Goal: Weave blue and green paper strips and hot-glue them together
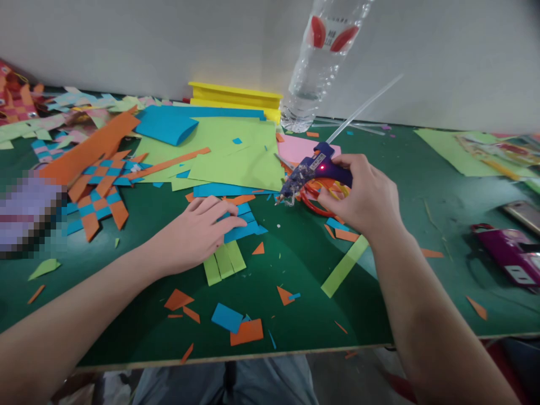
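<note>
My right hand (369, 194) grips a dark blue hot glue gun (316, 167) with a red light on its side. A clear glue stick (366, 107) juts from its back end, and its nozzle points down and left, apart from the paper pieces. My left hand (206, 233) lies over a piece of paper strips with its fingers apart. Blue strips (248, 225) show past the fingertips and green strips (225, 261) below the hand; the part under the palm is hidden. Red-handled scissors (312, 201) lie beneath the glue gun, partly covered.
A water bottle (323, 70) stands against the wall beside green paper sheets (236, 154). Woven orange and blue paper pieces (99, 191) lie at left. A green strip (343, 267) and orange scraps (179, 299) litter the green table. A purple device (508, 253) sits at right.
</note>
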Available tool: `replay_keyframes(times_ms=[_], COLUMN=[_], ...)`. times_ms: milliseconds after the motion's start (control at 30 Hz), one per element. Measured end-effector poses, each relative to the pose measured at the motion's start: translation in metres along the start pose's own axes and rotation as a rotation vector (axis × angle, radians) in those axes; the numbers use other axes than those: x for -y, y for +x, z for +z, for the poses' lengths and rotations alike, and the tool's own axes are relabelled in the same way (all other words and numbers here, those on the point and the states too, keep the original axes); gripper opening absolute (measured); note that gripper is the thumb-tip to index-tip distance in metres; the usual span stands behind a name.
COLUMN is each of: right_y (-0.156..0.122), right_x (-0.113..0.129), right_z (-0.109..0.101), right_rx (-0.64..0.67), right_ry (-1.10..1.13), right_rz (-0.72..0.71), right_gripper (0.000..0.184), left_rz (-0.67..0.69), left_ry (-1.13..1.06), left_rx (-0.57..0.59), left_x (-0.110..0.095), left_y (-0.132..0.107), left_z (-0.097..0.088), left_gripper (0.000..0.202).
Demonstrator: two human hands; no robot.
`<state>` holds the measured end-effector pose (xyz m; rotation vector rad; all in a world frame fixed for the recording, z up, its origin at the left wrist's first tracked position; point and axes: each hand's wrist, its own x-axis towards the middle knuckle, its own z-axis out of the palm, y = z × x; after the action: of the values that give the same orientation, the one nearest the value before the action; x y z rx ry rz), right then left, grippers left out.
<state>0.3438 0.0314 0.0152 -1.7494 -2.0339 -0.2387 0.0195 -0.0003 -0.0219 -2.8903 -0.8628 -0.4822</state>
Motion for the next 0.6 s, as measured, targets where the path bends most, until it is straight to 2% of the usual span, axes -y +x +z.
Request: replay_keyframes(times_ms=[167, 600], right_y=[-0.0001, -0.0005], right_x=[-0.0013, 0.0014], right_z=[0.0005, -0.0027], right_rx=[-0.008, 0.019], right_ry=[0.017, 0.018], right_rz=[-0.016, 0.002], right_gripper=[0.051, 0.049], left_rz=[0.027, 0.003], left_ry=[0.061, -0.024], left_rx=[-0.050, -0.008], left_x=[-0.0001, 0.0038], left_y=[0.0028, -0.0005], left_z=[-0.0033, -0.0032], left_gripper=[0.026, 0.036])
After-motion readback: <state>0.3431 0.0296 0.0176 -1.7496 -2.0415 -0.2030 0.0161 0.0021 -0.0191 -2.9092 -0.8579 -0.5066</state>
